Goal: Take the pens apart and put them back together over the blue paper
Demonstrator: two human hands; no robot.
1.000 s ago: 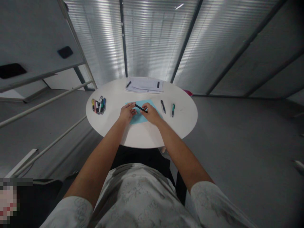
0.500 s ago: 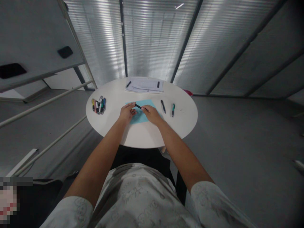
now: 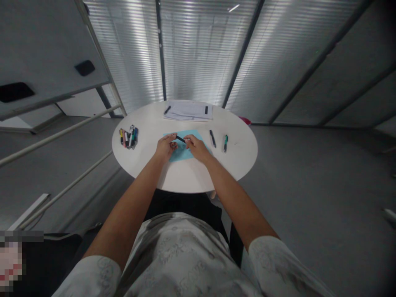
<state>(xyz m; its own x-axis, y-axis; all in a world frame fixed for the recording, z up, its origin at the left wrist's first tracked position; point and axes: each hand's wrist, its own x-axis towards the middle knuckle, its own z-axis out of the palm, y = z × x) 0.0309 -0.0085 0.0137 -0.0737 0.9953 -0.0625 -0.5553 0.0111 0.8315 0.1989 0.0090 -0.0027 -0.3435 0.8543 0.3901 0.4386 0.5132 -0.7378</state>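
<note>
A slim black pen (image 3: 180, 139) spans the gap between my two hands, above a light-blue sheet of paper (image 3: 183, 155) on the white table. My left hand (image 3: 166, 147) pinches one end of it, with the other fingers curled below. At the opposite end, my right hand (image 3: 197, 147) is closed on the pen with thumb and fingers. Part of the pen is hidden by my fingers. To the right of the sheet lie a black pen (image 3: 213, 138) and a green-and-black pen (image 3: 225, 143).
The round white table (image 3: 182, 179) carries a bunch of several markers (image 3: 129, 137) at its left. Toward its far edge is a stack of white papers (image 3: 188, 111) with a dark pen (image 3: 167, 109) on it. White metal rails (image 3: 62, 132) stand to the left.
The fingers of my right hand have shifted slightly on the pen and bent more. My left hand and the things on the table stay where they were.
</note>
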